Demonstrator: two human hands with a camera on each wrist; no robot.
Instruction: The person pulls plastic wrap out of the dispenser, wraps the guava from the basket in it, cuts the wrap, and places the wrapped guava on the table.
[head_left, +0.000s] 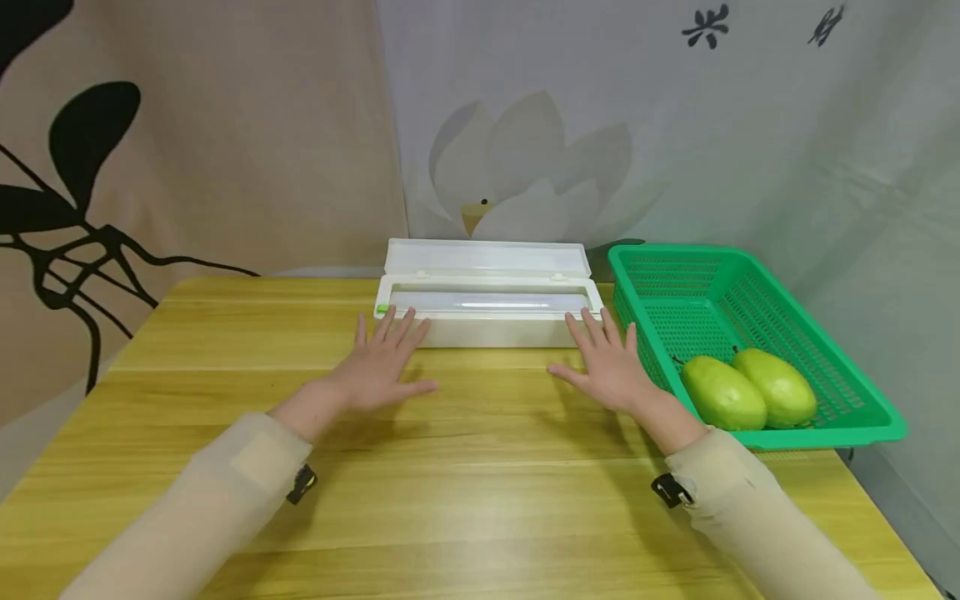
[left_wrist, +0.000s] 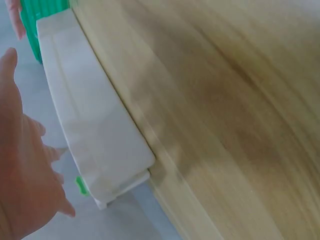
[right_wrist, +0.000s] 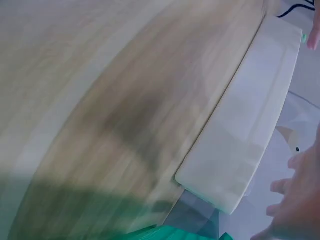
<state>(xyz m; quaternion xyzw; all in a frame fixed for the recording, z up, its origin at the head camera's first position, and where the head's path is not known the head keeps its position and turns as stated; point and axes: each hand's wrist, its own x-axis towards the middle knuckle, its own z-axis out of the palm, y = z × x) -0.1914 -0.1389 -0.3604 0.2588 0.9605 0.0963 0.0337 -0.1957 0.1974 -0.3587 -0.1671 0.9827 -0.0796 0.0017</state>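
Observation:
A long white cling film dispenser (head_left: 495,333) stands near the table's far edge, its hinged lid (head_left: 487,258) raised. Inside its frame lies a pale roll, and a small green slider (head_left: 382,308) sits at the left end. My left hand (head_left: 378,367) is held over the table with fingers spread, the fingertips overlapping the dispenser's left front in the head view. Likewise spread, my right hand (head_left: 611,367) reaches toward the right front corner. Both hands hold nothing. The left wrist view shows the dispenser's front (left_wrist: 95,110) beside the left hand.
At the right stands a green plastic basket (head_left: 825,437) with two large yellow-green fruits (head_left: 723,393) near its front. The right forearm passes close to its left side. Behind the wooden table (head_left: 465,517) hangs a printed curtain (head_left: 300,125).

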